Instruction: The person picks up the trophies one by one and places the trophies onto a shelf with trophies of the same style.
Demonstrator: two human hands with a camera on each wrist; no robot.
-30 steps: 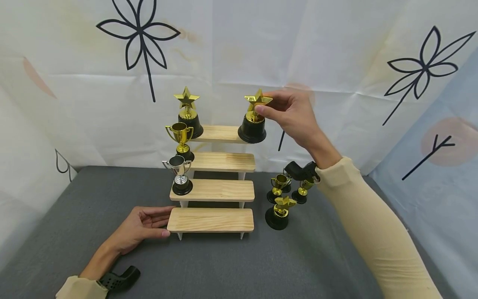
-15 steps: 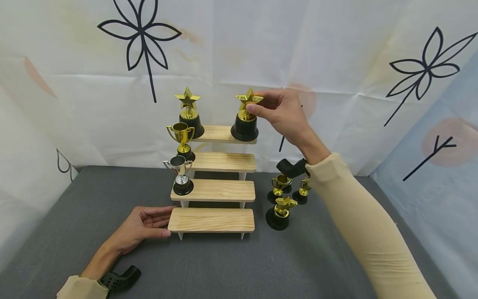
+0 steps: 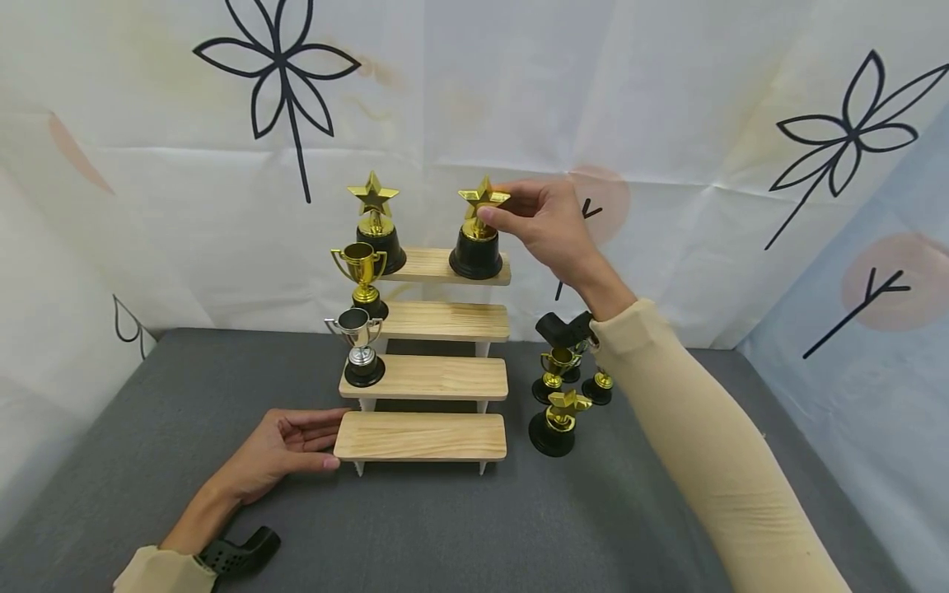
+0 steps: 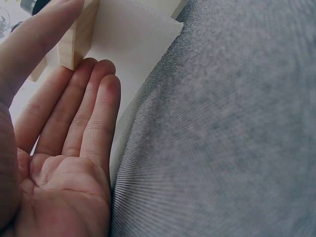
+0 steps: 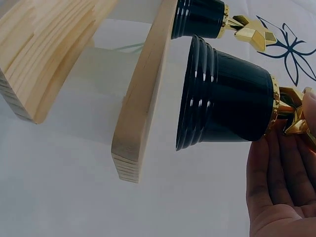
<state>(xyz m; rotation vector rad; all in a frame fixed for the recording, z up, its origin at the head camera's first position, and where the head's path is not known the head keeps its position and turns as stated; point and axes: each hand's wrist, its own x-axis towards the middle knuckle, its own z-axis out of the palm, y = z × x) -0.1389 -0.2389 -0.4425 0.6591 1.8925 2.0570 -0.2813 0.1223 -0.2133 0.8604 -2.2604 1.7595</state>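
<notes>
Two hands are working: the right hand is pinching a gold star trophy near its star, holding it upright at the right end of the top tier; the left hand, fingers extended, is resting at the left end of the bottom tier. Placing seems partway along: a second star trophy, a gold cup and a silver cup are already standing at the left ends of the upper three tiers, while four trophies, one mostly hidden, are standing on the grey table. From the head, the held base is seemingly touching wood; the right wrist view is revealing a gap beneath it.
</notes>
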